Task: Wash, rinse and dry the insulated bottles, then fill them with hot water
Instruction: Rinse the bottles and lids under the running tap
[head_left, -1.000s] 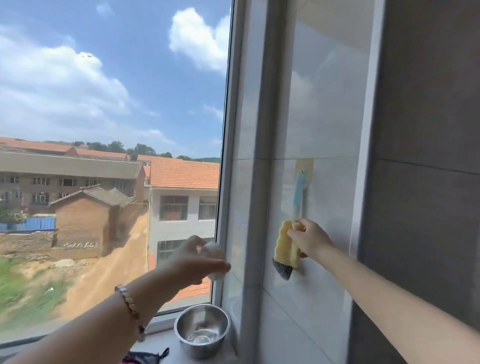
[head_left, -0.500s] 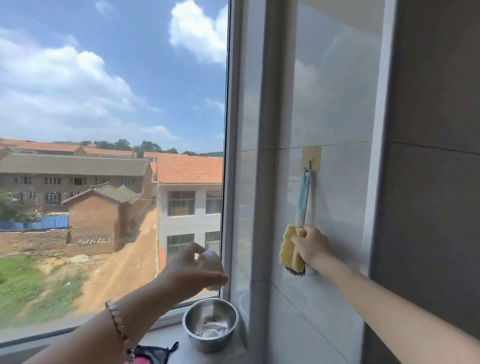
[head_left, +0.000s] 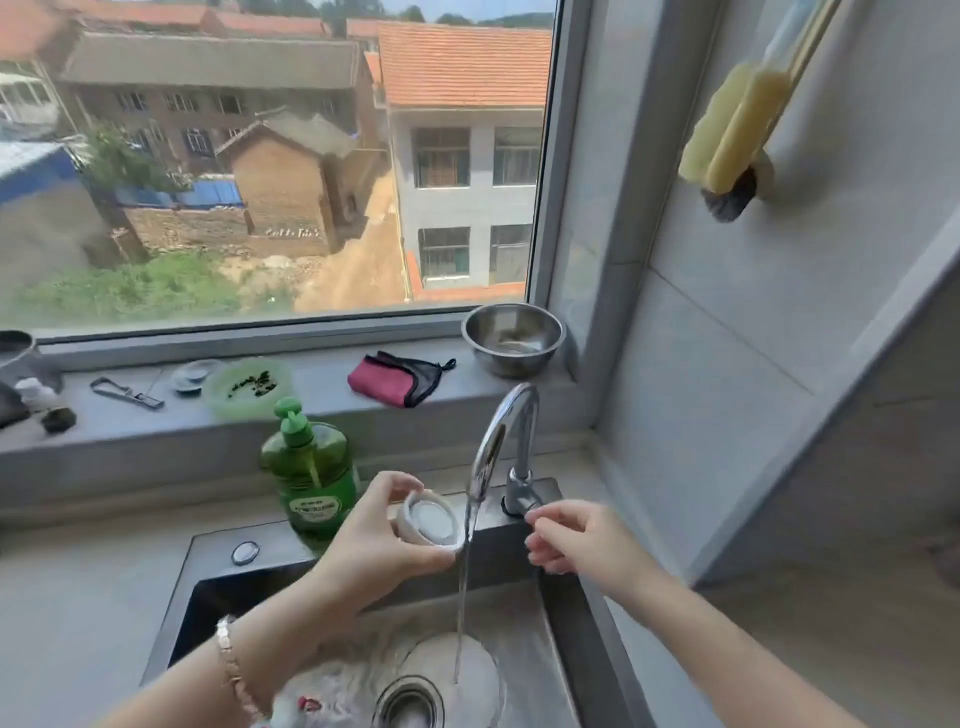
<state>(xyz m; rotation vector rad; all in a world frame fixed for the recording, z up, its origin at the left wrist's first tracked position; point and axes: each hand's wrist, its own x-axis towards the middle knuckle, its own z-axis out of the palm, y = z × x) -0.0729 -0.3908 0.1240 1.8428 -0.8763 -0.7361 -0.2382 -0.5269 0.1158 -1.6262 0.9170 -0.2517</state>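
Note:
My left hand (head_left: 382, 530) grips a white round bottle lid (head_left: 431, 519) beside the running water stream (head_left: 464, 582) from the chrome faucet (head_left: 506, 441). My right hand (head_left: 576, 538) sits by the faucet base with fingers loosely curled near the handle, holding nothing. A white bottle (head_left: 332, 691) lies in the steel sink (head_left: 561, 613), partly hidden by my left arm. The yellow sponge brush (head_left: 735, 130) hangs on the tiled wall at upper right.
A green dish soap bottle (head_left: 310, 473) stands at the sink's back edge. On the window sill sit a steel bowl (head_left: 511, 338), a pink and black cloth (head_left: 397, 376), a green lid (head_left: 247, 387) and a metal tool (head_left: 127, 393). The drain (head_left: 410, 701) is below the stream.
The view dropped from the wall to the sink. My right hand let go of the hanging sponge brush and came down to the faucet; water now runs. My left hand lowered the lid beside the stream.

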